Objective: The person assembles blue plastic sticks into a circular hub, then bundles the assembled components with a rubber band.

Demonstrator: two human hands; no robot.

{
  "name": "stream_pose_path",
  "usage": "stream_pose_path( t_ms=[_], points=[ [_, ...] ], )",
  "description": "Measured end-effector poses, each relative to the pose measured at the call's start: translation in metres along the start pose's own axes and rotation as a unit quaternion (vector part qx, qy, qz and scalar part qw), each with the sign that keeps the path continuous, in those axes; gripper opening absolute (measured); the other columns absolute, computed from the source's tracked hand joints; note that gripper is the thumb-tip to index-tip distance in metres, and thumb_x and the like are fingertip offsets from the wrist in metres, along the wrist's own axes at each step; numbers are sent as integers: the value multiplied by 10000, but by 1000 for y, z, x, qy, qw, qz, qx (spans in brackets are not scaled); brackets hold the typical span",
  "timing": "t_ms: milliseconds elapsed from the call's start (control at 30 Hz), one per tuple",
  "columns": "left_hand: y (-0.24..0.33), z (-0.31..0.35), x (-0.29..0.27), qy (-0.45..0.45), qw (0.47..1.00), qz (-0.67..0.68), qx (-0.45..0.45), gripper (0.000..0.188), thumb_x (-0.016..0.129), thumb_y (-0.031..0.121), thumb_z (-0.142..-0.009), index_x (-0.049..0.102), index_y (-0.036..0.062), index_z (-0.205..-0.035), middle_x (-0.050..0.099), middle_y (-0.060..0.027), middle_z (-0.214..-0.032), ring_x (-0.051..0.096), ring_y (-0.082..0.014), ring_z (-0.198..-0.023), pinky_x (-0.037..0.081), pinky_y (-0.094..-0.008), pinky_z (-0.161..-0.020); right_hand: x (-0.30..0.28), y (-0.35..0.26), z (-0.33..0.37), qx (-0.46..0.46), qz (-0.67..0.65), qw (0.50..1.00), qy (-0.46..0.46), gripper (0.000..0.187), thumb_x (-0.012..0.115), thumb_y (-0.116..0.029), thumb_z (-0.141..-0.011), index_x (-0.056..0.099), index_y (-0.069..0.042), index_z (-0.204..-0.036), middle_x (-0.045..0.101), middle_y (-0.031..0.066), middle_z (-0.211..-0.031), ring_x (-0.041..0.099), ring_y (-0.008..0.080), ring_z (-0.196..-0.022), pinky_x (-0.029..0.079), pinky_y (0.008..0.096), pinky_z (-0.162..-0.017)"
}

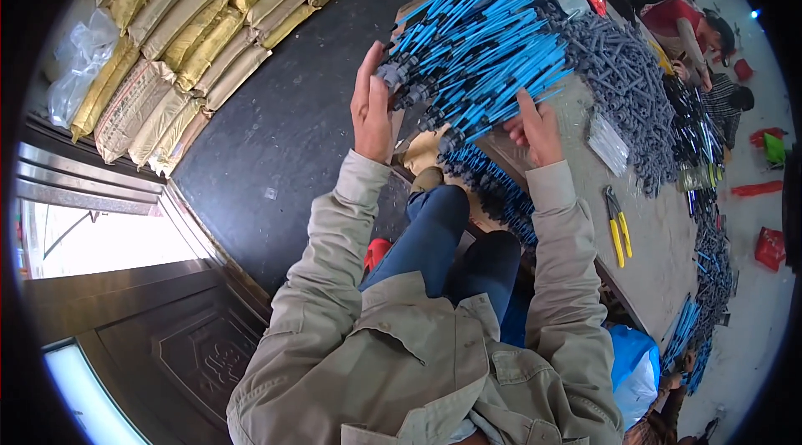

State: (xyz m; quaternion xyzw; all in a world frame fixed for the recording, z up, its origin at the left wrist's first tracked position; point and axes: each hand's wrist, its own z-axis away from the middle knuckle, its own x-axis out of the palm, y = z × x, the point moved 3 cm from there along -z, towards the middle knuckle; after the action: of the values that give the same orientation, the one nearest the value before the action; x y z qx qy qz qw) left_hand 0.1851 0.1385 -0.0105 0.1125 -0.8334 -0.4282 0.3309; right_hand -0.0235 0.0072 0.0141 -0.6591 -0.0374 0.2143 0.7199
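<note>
A large heap of thin blue rods [493, 35] with dark grey fittings lies on the near end of the worktable, the fittings facing left. My left hand [373, 111] is upright at the heap's left side, thumb and fingers apart, against a grey fitting [392, 74]. At the heap's lower right is my right hand [535, 129]. Its index finger stretches along the blue rod ends and the other fingers are partly bent; whether a rod lies under them is hidden. More blue rods with dark fittings [493, 186] lie lower down, beside my knees.
Yellow-handled pliers [618, 228] and a bundle of clear sticks [608, 144] lie on the table [576, 194]. Beyond are piled grey fittings [618, 69]. Stacked sacks [200, 27] stand at the left, above a dark door [167, 336]. Other people [681, 31] work at the far right.
</note>
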Motion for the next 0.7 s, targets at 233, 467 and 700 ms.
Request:
stream_pose_path(
  t_ms=[233,467,700],
  points=[
    [-10,2,21,39,995,84,-32,498,336,389,-956,353,49,-1319,486,-84,-1193,504,-159,-1019,408,-291,-880,-4,22,-12,10,-129,991,35,362,582,-392,-852,507,-40,-813,539,53,-582,453,84,-421,378,216,-367],
    [12,44,45,112,983,70,-129,361,365,190,-947,429,-14,-1238,507,-110,-1173,480,-177,-1083,352,-292,-947,-23,29,14,49,-221,970,86,313,565,-333,-873,522,-25,-840,513,12,-605,446,65,-444,403,217,-380],
    [20,83,67,-28,998,-37,29,365,459,107,-897,440,-24,-1237,402,-143,-1287,443,-206,-1150,356,-308,-949,-51,36,17,-21,-136,986,97,226,511,-253,-906,543,-31,-933,493,-24,-622,425,44,-450,413,206,-390]
  ],
)
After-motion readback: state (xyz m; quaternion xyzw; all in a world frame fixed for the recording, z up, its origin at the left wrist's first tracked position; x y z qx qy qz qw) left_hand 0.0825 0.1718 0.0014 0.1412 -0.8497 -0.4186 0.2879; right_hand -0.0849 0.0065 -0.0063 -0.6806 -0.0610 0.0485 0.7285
